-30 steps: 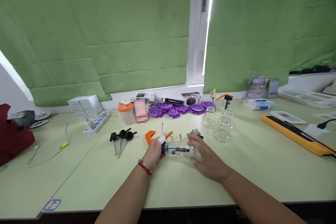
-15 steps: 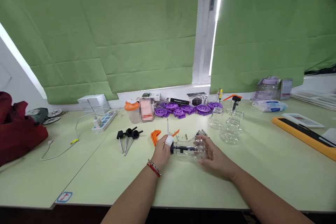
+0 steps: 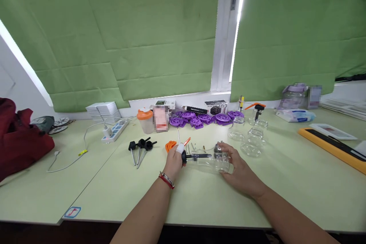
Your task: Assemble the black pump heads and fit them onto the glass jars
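Note:
A clear jar (image 3: 214, 164) lies on its side just above the table, its base curved into my right hand (image 3: 240, 167), whose fingers and thumb wrap around it. My left hand (image 3: 174, 160), with a white covering on one fingertip, grips a black lid (image 3: 184, 157) at the jar's mouth. From this lid a dark shaft reaches into the jar, and a gap shows between lid and neck. An orange handle and a thin metal rod (image 3: 178, 135) stick out beyond my left hand; their join is hidden. Orange handles (image 3: 170, 145) lie just behind that hand.
Three black heads with metal rods (image 3: 141, 145) lie to the left. Purple wheel-shaped parts (image 3: 197, 120) spread along the back. More clear jars (image 3: 253, 145) stand at right, near an orange-edged device (image 3: 328, 148). A power strip (image 3: 116, 131) and red bag (image 3: 24, 143) are at left.
My left hand has drawn the black lid and shaft leftward, while my right hand has shifted the jar slightly right. The gap between lid and jar neck has widened.

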`<state>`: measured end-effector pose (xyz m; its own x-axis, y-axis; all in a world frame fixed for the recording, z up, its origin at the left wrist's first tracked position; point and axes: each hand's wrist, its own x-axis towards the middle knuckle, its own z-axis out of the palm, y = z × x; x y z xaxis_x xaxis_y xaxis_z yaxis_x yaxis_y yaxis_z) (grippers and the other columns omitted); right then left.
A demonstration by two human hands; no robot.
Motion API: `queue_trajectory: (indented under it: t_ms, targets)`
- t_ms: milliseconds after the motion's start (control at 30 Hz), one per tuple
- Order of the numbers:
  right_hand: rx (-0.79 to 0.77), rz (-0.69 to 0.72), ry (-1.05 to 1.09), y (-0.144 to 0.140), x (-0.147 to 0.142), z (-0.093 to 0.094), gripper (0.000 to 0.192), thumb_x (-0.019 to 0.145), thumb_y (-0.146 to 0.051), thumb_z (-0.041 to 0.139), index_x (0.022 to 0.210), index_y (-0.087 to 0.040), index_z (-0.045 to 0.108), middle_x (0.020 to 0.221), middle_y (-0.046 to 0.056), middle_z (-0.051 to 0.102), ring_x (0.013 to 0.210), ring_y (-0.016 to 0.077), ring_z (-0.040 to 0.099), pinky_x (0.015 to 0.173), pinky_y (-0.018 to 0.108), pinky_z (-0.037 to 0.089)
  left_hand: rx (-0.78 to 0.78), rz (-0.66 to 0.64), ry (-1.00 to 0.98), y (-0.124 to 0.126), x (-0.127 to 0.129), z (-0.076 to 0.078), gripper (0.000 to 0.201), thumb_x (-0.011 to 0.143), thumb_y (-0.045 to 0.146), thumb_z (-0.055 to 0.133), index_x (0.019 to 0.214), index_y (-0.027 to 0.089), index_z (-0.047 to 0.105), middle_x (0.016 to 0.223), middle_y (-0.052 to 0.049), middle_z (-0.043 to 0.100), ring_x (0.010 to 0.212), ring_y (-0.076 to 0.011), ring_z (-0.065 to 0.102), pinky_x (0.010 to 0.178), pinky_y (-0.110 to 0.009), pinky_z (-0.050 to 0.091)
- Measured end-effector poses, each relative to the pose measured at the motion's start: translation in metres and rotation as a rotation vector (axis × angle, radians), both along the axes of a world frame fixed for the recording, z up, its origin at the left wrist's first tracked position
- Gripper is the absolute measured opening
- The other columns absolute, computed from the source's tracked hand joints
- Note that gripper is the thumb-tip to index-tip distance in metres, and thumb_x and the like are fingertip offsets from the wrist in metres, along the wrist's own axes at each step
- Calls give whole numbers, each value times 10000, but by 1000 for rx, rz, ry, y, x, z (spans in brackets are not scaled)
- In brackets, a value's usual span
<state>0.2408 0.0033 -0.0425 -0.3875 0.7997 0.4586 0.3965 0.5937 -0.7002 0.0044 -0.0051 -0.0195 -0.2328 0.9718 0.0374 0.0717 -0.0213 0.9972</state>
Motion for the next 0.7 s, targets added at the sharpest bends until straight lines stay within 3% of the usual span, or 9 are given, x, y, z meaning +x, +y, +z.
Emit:
queue_trajectory:
  t_ms: [133, 233, 367, 500, 567, 700]
  targets:
    - [-11, -41, 20, 4, 6, 2, 698, 724, -123, 549, 1332, -323, 270, 1428, 56, 324, 1276, 225, 401, 1010, 434, 429, -27, 69, -36, 2, -3, 2, 396, 823, 526, 405, 613, 190, 414, 471, 44, 397, 384, -88, 424, 371, -203, 246]
    - [55, -74, 51, 5, 16, 7, 641, 743, -154, 559, 1311, -332, 322, 1430, 52, 306, 1319, 238, 339, 1003, 439, 438, -49, 107, -88, 3, -6, 2, 391, 796, 546, 430, 638, 189, 435, 482, 41, 420, 383, -87, 430, 364, -201, 223]
    - [46, -150, 220, -2, 41, 7, 581, 718, -229, 643, 1238, -326, 403, 1411, 51, 322, 1314, 255, 359, 984, 432, 464, -66, 135, -141, 3, -7, 4, 380, 789, 550, 435, 669, 190, 447, 495, 40, 443, 386, -83, 412, 360, -194, 216]
    - [-114, -394, 501, -12, 75, -8, 824, 554, -281, 795, 1230, -324, 324, 1343, 84, 434, 1090, 269, 588, 892, 453, 531, -91, 119, -137, 3, -5, 6, 373, 799, 529, 425, 636, 194, 420, 486, 40, 425, 385, -85, 406, 358, -195, 213]
    - [-157, -575, 599, -14, 93, -17, 876, 467, -317, 832, 1196, -315, 345, 1268, 91, 504, 999, 285, 633, 832, 445, 560, -93, 107, -121, 3, -4, 6, 381, 805, 526, 420, 615, 196, 405, 483, 37, 421, 388, -85, 404, 360, -196, 216]
    - [-318, -689, 565, -12, 120, -24, 616, 513, -414, 800, 1015, -256, 479, 1193, 149, 568, 981, 281, 635, 762, 331, 560, -63, 78, -62, 4, -5, 3, 409, 813, 541, 411, 591, 198, 388, 478, 33, 413, 398, -89, 408, 366, -201, 238]
